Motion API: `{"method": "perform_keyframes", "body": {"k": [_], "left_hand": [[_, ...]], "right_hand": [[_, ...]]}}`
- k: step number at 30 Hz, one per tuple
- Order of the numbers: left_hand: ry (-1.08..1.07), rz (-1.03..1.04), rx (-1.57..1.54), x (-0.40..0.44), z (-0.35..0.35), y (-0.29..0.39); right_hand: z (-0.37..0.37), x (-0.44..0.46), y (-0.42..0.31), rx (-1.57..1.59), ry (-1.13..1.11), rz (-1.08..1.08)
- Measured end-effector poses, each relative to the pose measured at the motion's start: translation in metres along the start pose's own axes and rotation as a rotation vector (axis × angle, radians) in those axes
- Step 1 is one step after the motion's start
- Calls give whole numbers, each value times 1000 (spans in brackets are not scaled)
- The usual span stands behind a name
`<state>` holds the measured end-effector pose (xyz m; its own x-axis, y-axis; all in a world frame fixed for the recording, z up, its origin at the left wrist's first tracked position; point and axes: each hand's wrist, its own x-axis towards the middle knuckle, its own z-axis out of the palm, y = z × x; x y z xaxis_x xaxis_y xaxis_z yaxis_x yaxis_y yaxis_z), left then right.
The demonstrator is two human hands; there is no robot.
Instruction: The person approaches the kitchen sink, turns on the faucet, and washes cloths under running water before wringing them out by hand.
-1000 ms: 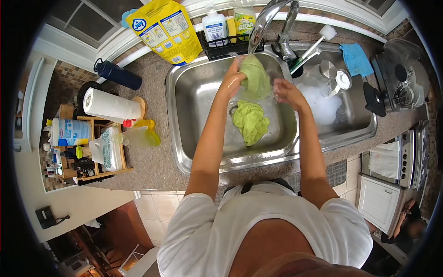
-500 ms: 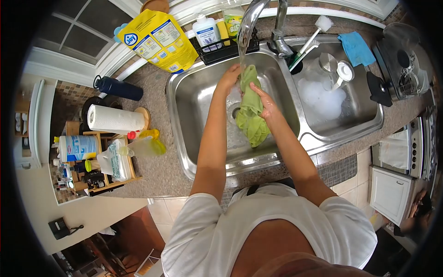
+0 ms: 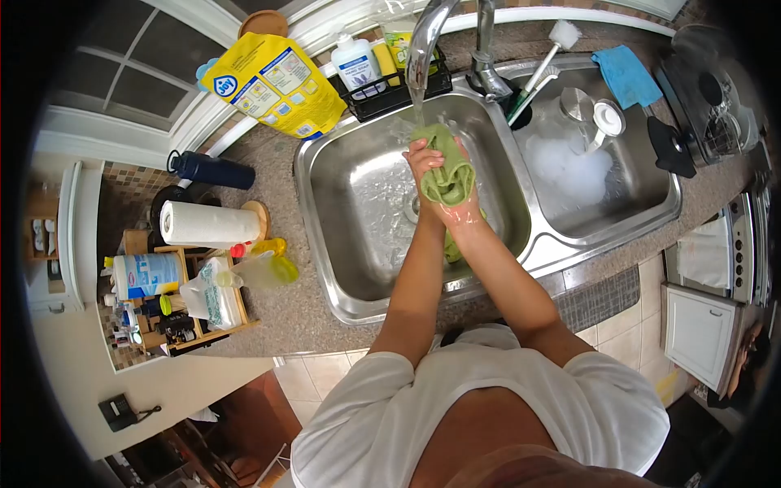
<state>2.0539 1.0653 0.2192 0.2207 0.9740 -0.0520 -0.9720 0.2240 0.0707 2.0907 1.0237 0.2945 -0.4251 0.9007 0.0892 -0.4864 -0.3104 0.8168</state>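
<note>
Green cloth (image 3: 449, 175): bunched between your two hands over the left basin (image 3: 350, 236), just below the faucet (image 3: 426, 41).
Left hand (image 3: 424, 161): your fingers curl over the cloth's left side, bent against its folds.
Right hand (image 3: 464, 210): you have it around the cloth from the right, partly hidden behind it; your wrists sit close together.
Grip: both your hands are clamped on the bunched cloth.
Lower green fabric (image 3: 452, 250): between your forearms, which hide much of it, so I cannot tell whether it is part of the same cloth.
Water stream (image 3: 418, 93): falls from the faucet toward the cloth's upper edge.
Right basin (image 3: 561, 218): holds white foam (image 3: 569, 167), near a white piece with a handle (image 3: 607, 122).
Behind your left basin: a black caddy (image 3: 376, 106) with a hand soap bottle (image 3: 356, 67); a yellow pouch (image 3: 281, 85) is beside it.
Counter to your left: a navy bottle (image 3: 213, 169) and a paper towel roll (image 3: 210, 223).
Beyond the right basin: a blue cloth (image 3: 625, 76) by the rim.
</note>
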Motion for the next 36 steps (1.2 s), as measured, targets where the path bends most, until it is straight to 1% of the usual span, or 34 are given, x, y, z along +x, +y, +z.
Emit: {"method": "perform_keyframes", "body": {"k": [3,7,8,9,11,12,14,15,16,17,20,21,22,23,24,25,26,27,29,31,32,34,35,36], "left_hand": [[-89,-44,-100,5,7,4],[-170,-133,-169,22,19,13],[-184,-184,-183,28,24,17],[-194,-230,-192,33,29,22],[-197,-393,-200,48,38,34],[-196,-480,-201,52,42,38],[-112,-364,234,57,49,42],[-65,-301,450,59,52,43],[43,-232,677,56,60,40],[38,-216,840,58,58,41],[5,-158,1313,79,31,43],[-20,-121,1468,91,10,46],[-50,-80,1623,92,11,45],[0,-18,1778,91,11,43],[53,50,1931,88,11,41],[113,122,2081,82,16,39],[142,148,2122,78,17,37],[139,200,2154,77,16,37],[139,303,2215,73,10,37],[59,154,1971,70,10,46],[20,85,1850,68,14,51],[48,-14,1537,64,27,56],[63,-62,1378,61,34,58],[57,-31,1260,62,38,59]], "right_hand": [[-10,6,4,1,-104,119],[-27,12,-18,18,-258,304],[-26,9,-15,-84,-249,250],[-22,3,-15,-179,-173,234],[1,-12,-4,-371,-22,197],[6,-15,-13,-485,54,176],[15,-12,-27,-715,198,139],[13,-11,-30,-995,311,9],[13,-10,-27,-1272,422,-130],[14,-10,-26,-1548,533,-282],[-3,-2,-53,-1995,497,-402],[-10,2,-65,-2090,498,-435],[-11,8,-66,-2186,496,-469],[-13,11,-66,-2282,494,-502],[-11,13,-68,-2420,663,-464],[-15,14,-70,-2485,649,-531],[-23,17,-76,-2550,631,-598],[-30,20,-84,-2614,610,-665],[-30,21,-85,-2777,729,-646],[-25,20,-83,-2973,862,-629],[-23,18,-87,-3013,799,-609],[-15,14,-93,-3089,658,-560],[-15,13,-91,-3002,552,-552],[-13,11,-90,-2914,454,-541]]}}
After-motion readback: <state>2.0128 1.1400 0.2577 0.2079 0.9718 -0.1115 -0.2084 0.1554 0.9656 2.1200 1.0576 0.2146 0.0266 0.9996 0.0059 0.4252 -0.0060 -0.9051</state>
